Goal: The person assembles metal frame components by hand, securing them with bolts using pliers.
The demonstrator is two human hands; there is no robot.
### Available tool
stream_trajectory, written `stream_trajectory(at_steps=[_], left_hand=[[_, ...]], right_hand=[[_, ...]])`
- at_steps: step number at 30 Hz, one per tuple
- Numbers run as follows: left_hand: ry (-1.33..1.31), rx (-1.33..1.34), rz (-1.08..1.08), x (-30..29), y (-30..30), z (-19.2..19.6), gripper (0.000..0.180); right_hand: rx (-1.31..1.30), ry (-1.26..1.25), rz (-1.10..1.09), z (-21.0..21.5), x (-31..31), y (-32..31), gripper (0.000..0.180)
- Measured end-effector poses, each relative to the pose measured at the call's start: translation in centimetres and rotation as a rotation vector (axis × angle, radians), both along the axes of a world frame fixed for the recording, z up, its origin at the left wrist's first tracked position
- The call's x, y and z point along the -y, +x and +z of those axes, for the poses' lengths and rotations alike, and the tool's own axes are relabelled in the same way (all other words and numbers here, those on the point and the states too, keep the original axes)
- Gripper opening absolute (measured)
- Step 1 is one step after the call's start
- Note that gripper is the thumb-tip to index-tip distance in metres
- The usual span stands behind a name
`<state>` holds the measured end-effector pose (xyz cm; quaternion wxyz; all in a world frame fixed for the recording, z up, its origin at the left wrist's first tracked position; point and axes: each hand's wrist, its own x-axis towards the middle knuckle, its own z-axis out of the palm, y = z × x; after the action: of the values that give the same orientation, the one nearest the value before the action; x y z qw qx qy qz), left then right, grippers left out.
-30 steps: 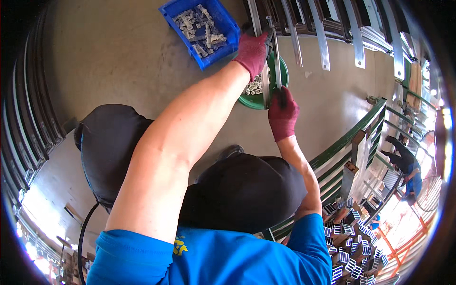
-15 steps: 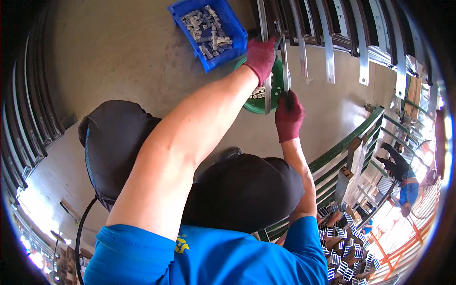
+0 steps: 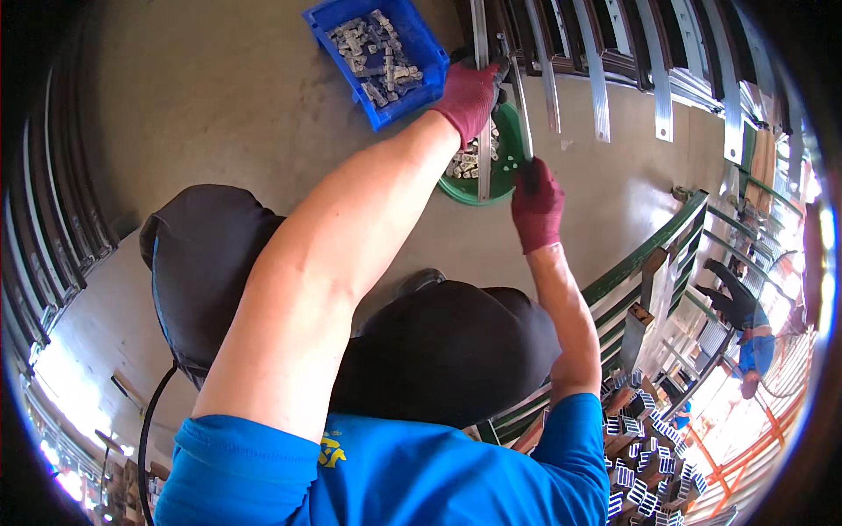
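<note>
In a maroon glove with dark fingers, my left hand [image 3: 471, 98] is closed round a long flat metal bar [image 3: 483, 171], whose near end passes over a green round tub [image 3: 502, 182]. My right hand [image 3: 537, 203], gloved alike, is closed on the near end of a slim metal rod [image 3: 520, 105]. The rod's far end lies close beside my left fingers; whether it touches the bar I cannot tell. Small pale metal pieces [image 3: 465, 164] lie in the tub. Left of it, a blue bin [image 3: 430, 95] holds more small metal fittings [image 3: 379, 57].
Several long metal bars [image 3: 601, 96] jut from a stack at the far right. A green metal rack [image 3: 640, 250] stands on the right, with bundled profiles [image 3: 636, 473] below it. More dark bars [image 3: 57, 193] line the left. Another person [image 3: 745, 333] is at the far right.
My right hand has drawn slightly right with the rod, away from the bar and tub. My left hand and the bar have shifted a little left in the picture.
</note>
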<state>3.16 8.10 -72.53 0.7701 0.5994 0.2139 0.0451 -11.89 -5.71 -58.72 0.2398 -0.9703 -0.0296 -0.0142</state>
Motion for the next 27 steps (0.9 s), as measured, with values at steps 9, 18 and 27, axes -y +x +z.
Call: stream_trajectory(at_steps=[9, 18, 27], left_hand=[[-0.42, -0.188, -0.088, -3.5, -1.2, 8.1, 0.028], [-0.386, -0.244, -0.054, -4.3, -0.4, 6.5, 0.034], [-0.252, -0.282, -0.148, -4.0, -1.3, 6.9, 0.047]], right_hand=[[0.086, -0.088, 0.097, -0.9, 0.7, 1.4, 0.024], [0.083, -0.061, 0.109, -1.9, -0.6, 0.9, 0.023], [-0.147, 0.147, -0.051, 1.6, -0.2, 1.2, 0.023]])
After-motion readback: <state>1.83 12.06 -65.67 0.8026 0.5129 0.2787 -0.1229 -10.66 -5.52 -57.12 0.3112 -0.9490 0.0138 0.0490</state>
